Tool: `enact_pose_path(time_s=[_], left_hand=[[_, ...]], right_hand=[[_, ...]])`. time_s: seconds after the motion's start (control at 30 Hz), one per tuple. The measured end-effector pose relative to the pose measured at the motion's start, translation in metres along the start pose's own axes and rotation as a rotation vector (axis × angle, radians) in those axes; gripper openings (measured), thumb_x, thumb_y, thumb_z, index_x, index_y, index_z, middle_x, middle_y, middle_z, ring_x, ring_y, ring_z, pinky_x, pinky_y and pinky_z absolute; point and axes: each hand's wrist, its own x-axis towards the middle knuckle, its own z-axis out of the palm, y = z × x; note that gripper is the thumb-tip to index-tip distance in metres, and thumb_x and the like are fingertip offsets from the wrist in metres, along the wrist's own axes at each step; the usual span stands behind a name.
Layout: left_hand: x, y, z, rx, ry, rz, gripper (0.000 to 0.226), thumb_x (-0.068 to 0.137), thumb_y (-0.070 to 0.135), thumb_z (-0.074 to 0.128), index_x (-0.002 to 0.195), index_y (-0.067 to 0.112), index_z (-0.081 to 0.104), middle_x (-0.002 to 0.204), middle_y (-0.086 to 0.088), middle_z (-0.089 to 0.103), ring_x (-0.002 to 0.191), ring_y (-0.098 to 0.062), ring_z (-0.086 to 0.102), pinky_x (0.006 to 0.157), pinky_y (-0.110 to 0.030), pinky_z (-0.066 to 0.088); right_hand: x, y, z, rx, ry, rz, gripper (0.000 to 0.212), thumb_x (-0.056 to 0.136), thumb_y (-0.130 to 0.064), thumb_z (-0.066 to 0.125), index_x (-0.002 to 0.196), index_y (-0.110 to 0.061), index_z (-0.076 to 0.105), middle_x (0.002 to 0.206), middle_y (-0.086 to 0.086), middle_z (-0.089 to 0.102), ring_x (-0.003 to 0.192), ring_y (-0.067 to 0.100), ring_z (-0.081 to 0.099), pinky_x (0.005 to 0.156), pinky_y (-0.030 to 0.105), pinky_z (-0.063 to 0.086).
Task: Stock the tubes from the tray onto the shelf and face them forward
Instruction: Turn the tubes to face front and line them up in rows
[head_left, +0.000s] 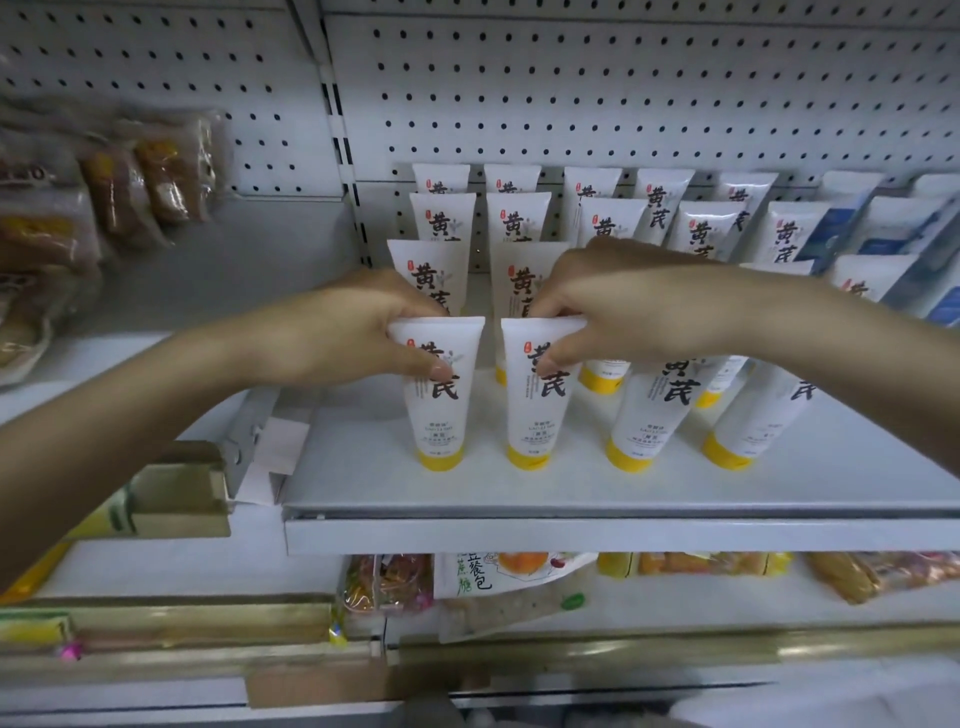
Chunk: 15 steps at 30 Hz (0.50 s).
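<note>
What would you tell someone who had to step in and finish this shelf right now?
Left hand pinches the top of the front-left tube; right hand pinches the top of the next tube.
Both stand on their yellow caps on the shelf, labels forward.
Done: rows of tubes fill the back.
Left: let go, then straighten the front. The tray is out of view, so I cannot tell how many remain.

tubes (441, 423) white, black characters, red seal | caps (440, 460) yellow | shelf (571, 493) pale grey | pegboard (623, 78) white, dotted with dark holes | boxes (893, 223) blue and white | packets (156, 171) brown-orange
</note>
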Motion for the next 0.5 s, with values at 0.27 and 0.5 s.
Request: enact_pose_path(time_s=[0.27,0.5], left_hand=[[0.0006,0.0005,-0.0011,0.009,-0.006,-0.033,0.019,0.079,0.028,0.073,0.093,0.015,0.074,0.091,0.005,0.073,0.080,-0.006,0.064,0.078,-0.034,0.050],[-0.0005,0.0040,-0.0081,0.047,-0.060,-0.032,0.020,0.077,0.032,0.073,0.096,0.024,0.072,0.094,0.011,0.072,0.083,-0.001,0.063,0.080,-0.034,0.051]], right_hand=[[0.0006,-0.0013,-0.0006,0.077,0.004,0.002,0.020,0.086,-0.032,0.067,0.071,-0.019,0.064,0.062,-0.008,0.046,0.058,-0.008,0.047,0.053,0.017,0.035],[-0.0040,0.0005,-0.0094,0.191,-0.061,0.002,0.038,0.084,-0.048,0.059,0.092,-0.013,0.072,0.080,0.002,0.068,0.068,0.014,0.059,0.060,0.020,0.044]])
